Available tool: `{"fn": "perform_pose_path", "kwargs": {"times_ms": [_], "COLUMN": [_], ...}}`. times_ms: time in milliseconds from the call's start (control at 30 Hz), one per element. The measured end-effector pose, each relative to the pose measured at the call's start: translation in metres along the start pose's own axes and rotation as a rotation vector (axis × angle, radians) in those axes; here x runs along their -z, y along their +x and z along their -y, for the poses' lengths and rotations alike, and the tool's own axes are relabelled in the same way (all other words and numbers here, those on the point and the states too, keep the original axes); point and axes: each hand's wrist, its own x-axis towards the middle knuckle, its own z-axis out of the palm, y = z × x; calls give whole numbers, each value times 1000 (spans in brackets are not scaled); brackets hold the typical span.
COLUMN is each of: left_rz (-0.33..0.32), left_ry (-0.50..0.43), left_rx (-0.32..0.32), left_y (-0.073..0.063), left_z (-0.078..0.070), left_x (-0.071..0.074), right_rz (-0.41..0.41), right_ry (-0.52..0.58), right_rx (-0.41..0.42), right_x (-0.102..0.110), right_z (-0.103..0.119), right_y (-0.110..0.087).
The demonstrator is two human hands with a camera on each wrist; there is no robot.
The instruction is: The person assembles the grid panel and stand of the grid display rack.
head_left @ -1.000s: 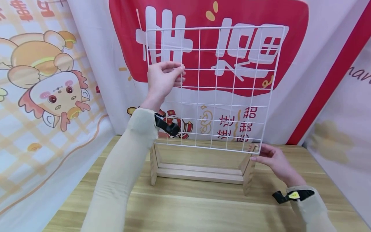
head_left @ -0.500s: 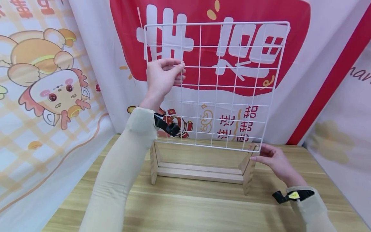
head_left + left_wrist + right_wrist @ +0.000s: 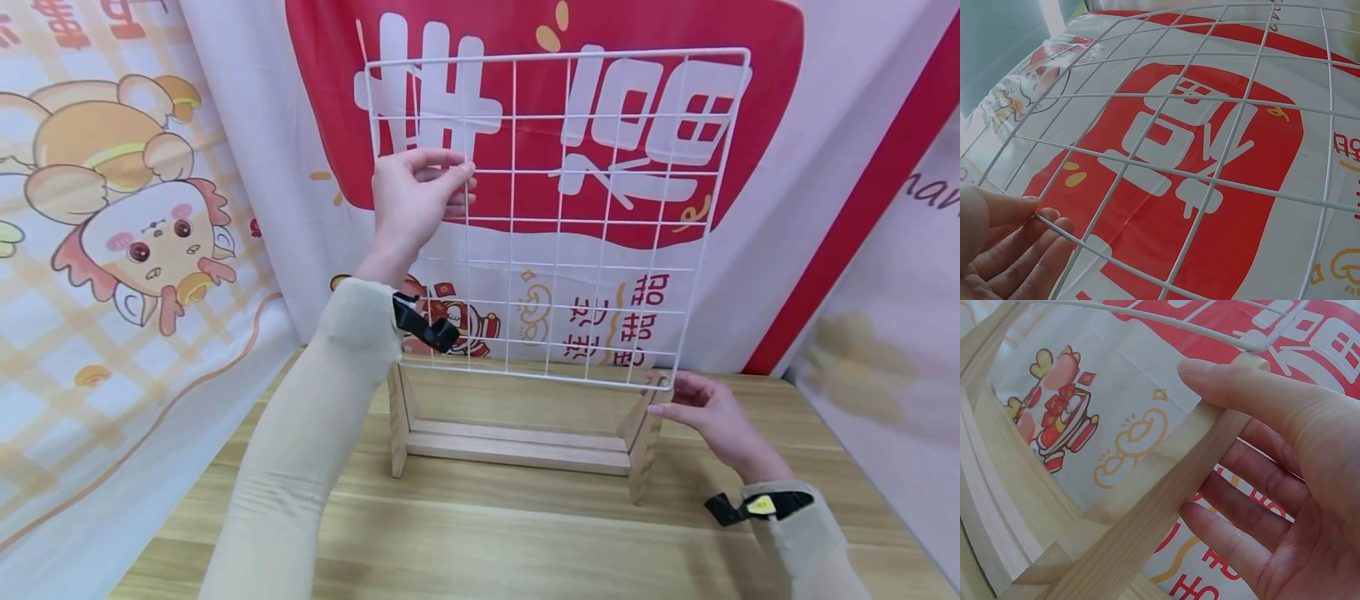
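A white wire grid panel (image 3: 555, 56) stands upright above a pale wooden stand (image 3: 517, 450). My left hand (image 3: 416, 196) pinches a wire left of the panel's middle; in the left wrist view, thumb and fingertips (image 3: 1066, 228) meet at the grid. My right hand (image 3: 720, 421) grips the top of the stand's right upright, by the panel's lower right corner. In the right wrist view the thumb (image 3: 1210, 378) lies across the wooden upright (image 3: 1141, 519), with the fingers on its other side. The left sleeve partly hides the panel's lower left corner.
The stand is on a wood-grain table (image 3: 480, 542). Behind it hangs a white cloth with a large red print (image 3: 517, 25). Another printed cloth (image 3: 127, 200) hangs at the left, and a pale one (image 3: 870, 350) at the right.
The panel's top edge has risen slightly and its left side has shifted a little left, along with my left hand. My right hand and the stand have stayed in place.
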Motion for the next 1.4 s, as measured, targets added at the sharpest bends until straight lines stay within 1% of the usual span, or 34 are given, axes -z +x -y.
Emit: {"fn": "perform_pose_path", "kwargs": {"times_ms": [233,600,933,1100,1233,1400], "left_rz": [8,9,-14,-10,1,11], "left_ry": [8,-5,21,29,16,12], "left_rx": [-16,-34,-67,-61,-56,-64], "left_y": [-2,-2,-1,-1,-2,-3], "left_z": [-3,-6,-6,-6,-5,-5], "left_x": [1,3,5,5,3,1], "right_rz": [-4,-18,-35,-33,-28,-20], "right_ry": [-19,-48,-81,-84,-79,-74], "right_rx": [-23,-22,-50,-61,-60,-58], "right_x": [1,2,2,2,2,2], "right_z": [-4,-4,-4,-3,-3,-2], "right_y": [0,2,2,2,1,1]}}
